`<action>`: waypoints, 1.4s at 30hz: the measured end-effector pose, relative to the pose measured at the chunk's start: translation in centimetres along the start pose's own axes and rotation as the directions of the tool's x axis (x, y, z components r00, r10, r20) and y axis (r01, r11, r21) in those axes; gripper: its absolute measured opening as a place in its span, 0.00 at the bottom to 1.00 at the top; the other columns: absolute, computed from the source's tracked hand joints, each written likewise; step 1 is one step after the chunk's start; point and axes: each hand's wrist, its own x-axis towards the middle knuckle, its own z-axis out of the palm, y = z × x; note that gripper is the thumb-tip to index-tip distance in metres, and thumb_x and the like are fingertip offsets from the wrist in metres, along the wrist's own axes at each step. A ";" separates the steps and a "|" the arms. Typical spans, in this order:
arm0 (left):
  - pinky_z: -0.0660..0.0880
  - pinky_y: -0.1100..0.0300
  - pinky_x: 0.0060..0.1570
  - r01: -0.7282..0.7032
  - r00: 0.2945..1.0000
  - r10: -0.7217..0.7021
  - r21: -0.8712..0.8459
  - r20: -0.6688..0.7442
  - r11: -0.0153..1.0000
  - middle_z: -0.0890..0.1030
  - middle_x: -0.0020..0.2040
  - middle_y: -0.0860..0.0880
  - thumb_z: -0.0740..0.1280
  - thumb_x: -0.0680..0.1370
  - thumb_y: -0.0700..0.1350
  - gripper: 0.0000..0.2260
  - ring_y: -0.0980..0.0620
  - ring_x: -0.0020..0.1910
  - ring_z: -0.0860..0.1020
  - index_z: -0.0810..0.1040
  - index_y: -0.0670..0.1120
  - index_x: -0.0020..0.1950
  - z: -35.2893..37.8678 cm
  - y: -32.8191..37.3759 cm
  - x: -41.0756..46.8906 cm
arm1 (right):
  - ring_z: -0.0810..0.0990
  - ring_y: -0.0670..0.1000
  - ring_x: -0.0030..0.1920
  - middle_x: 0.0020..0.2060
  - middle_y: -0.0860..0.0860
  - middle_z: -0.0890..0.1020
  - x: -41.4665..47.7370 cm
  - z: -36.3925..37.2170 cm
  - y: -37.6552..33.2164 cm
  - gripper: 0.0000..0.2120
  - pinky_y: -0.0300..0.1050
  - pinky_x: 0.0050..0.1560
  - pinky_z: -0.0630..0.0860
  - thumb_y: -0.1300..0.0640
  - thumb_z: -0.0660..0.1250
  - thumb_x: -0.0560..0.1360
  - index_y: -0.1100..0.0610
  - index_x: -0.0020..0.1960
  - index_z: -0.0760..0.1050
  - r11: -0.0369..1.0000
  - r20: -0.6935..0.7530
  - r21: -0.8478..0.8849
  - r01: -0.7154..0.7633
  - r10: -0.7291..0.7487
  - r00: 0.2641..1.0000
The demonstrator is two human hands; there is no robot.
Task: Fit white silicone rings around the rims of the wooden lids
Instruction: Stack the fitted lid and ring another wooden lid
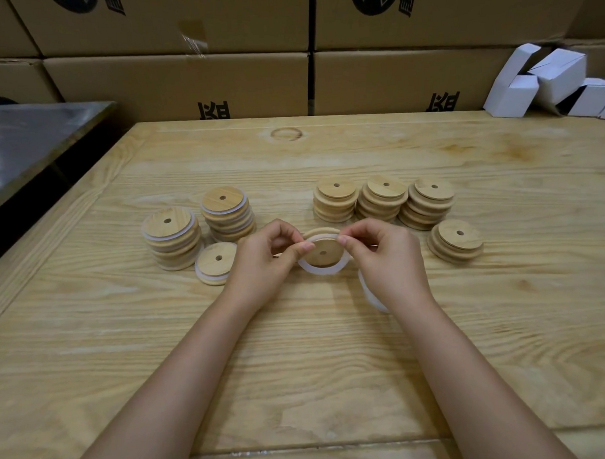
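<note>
A round wooden lid [324, 252] with a small centre hole is held tilted above the table, between both hands. A white silicone ring [318, 269] hangs around its lower edge, partly on the rim. My left hand [264, 258] pinches the ring and lid at the left side. My right hand [386, 257] pinches them at the right side. More white rings [370, 295] lie on the table, mostly hidden under my right wrist.
Left of my hands stand two stacks of ringed lids [173, 239] [228, 213] and one low pile [216, 261]. To the right stand three stacks of bare lids [384, 197] and a short stack [455, 239]. Cardboard boxes [176, 82] line the back; white cartons [549, 80] sit back right.
</note>
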 end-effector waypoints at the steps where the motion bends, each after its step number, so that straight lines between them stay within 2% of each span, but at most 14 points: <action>1: 0.72 0.70 0.39 0.004 1.000 -0.004 -0.023 -0.005 1.000 0.82 0.35 0.55 0.72 0.73 0.39 0.07 0.59 0.37 0.81 0.77 0.49 0.39 0.0 0.0 0.0 | 0.80 0.41 0.40 0.36 0.43 0.82 0.0 0.0 0.0 0.03 0.37 0.45 0.76 0.57 0.70 0.73 0.51 0.40 0.80 1.000 -0.002 -0.003 0.003 -0.003 1.000; 7: 0.75 0.71 0.40 0.058 0.998 -0.060 -0.067 -0.026 0.996 0.82 0.40 0.52 0.68 0.74 0.34 0.07 0.62 0.40 0.81 0.77 0.45 0.40 0.2 0.3 0.1 | 0.79 0.40 0.39 0.35 0.42 0.82 0.1 0.0 0.2 0.04 0.33 0.42 0.75 0.57 0.70 0.73 0.50 0.40 0.80 1.000 0.002 0.010 -0.010 0.010 1.000; 12: 0.77 0.67 0.38 0.209 0.978 -0.205 -0.260 0.042 0.943 0.82 0.41 0.45 0.65 0.75 0.30 0.07 0.59 0.38 0.82 0.76 0.39 0.40 0.0 0.4 0.4 | 0.79 0.40 0.39 0.35 0.41 0.82 0.0 0.0 0.0 0.06 0.33 0.41 0.74 0.57 0.70 0.73 0.49 0.38 0.79 1.000 -0.005 0.013 -0.004 0.004 1.000; 20: 0.78 0.65 0.42 0.092 0.996 -0.088 -0.148 0.034 0.985 0.82 0.41 0.50 0.69 0.73 0.33 0.07 0.58 0.40 0.82 0.76 0.43 0.40 -0.1 0.1 0.2 | 0.79 0.41 0.38 0.34 0.42 0.81 -0.1 0.2 -0.1 0.04 0.33 0.41 0.73 0.58 0.70 0.73 0.51 0.40 0.80 1.000 -0.029 -0.005 -0.005 0.005 1.000; 24: 0.77 0.66 0.42 0.109 0.992 -0.090 -0.231 0.093 0.967 0.82 0.40 0.50 0.70 0.73 0.33 0.11 0.57 0.40 0.82 0.74 0.48 0.48 -0.2 0.1 0.2 | 0.78 0.41 0.38 0.33 0.40 0.80 -0.2 0.4 -0.2 0.04 0.32 0.41 0.72 0.59 0.70 0.73 0.52 0.41 0.80 0.999 -0.037 -0.023 0.023 -0.024 0.999; 26: 0.77 0.66 0.43 0.100 0.987 -0.077 -0.166 0.138 0.981 0.83 0.42 0.51 0.70 0.73 0.35 0.14 0.56 0.42 0.83 0.74 0.51 0.51 0.0 0.0 0.1 | 0.78 0.41 0.39 0.34 0.40 0.80 -0.3 0.5 -0.3 0.03 0.32 0.41 0.71 0.59 0.70 0.73 0.52 0.41 0.80 0.998 -0.030 -0.040 0.051 -0.053 0.998; 29: 0.76 0.65 0.47 0.012 0.988 -0.012 0.002 0.156 1.000 0.83 0.45 0.54 0.68 0.75 0.36 0.10 0.60 0.45 0.81 0.77 0.52 0.49 0.4 -0.3 0.2 | 0.78 0.42 0.40 0.36 0.45 0.82 -0.4 0.6 -0.5 0.02 0.34 0.43 0.72 0.59 0.69 0.73 0.54 0.43 0.80 0.993 -0.025 -0.065 0.098 -0.100 0.995; 33: 0.76 0.64 0.48 0.026 0.989 -0.021 -0.031 0.146 0.999 0.83 0.44 0.53 0.67 0.76 0.36 0.08 0.59 0.45 0.81 0.77 0.49 0.47 0.3 -0.5 0.3 | 0.80 0.44 0.41 0.37 0.44 0.82 -0.4 0.7 -0.3 0.01 0.39 0.46 0.75 0.57 0.70 0.73 0.54 0.43 0.80 0.994 -0.035 -0.070 0.088 -0.090 0.995; 36: 0.75 0.67 0.46 0.018 0.991 -0.007 -0.079 0.133 0.997 0.83 0.43 0.55 0.66 0.76 0.34 0.09 0.60 0.45 0.81 0.77 0.49 0.47 0.2 -0.5 0.4 | 0.79 0.41 0.39 0.35 0.41 0.81 -0.2 0.7 -0.2 0.02 0.36 0.43 0.74 0.56 0.71 0.72 0.51 0.41 0.79 1.000 -0.049 -0.002 0.018 -0.018 0.999; 38: 0.75 0.68 0.46 0.003 0.993 0.009 -0.105 0.118 0.994 0.83 0.43 0.57 0.66 0.76 0.33 0.11 0.61 0.45 0.81 0.77 0.50 0.47 0.3 -0.4 0.3 | 0.79 0.40 0.38 0.35 0.42 0.82 -0.1 0.6 -0.2 0.04 0.35 0.41 0.74 0.56 0.72 0.71 0.49 0.39 0.79 0.995 -0.056 0.093 -0.045 0.051 0.997; 42: 0.75 0.68 0.46 -0.023 0.994 0.037 -0.139 0.099 0.990 0.82 0.44 0.56 0.65 0.76 0.32 0.12 0.61 0.46 0.81 0.77 0.50 0.47 0.4 -0.2 0.2 | 0.81 0.44 0.41 0.36 0.46 0.83 0.1 0.1 -0.3 0.06 0.39 0.47 0.76 0.59 0.72 0.72 0.50 0.37 0.79 0.961 -0.025 0.250 -0.122 0.132 0.991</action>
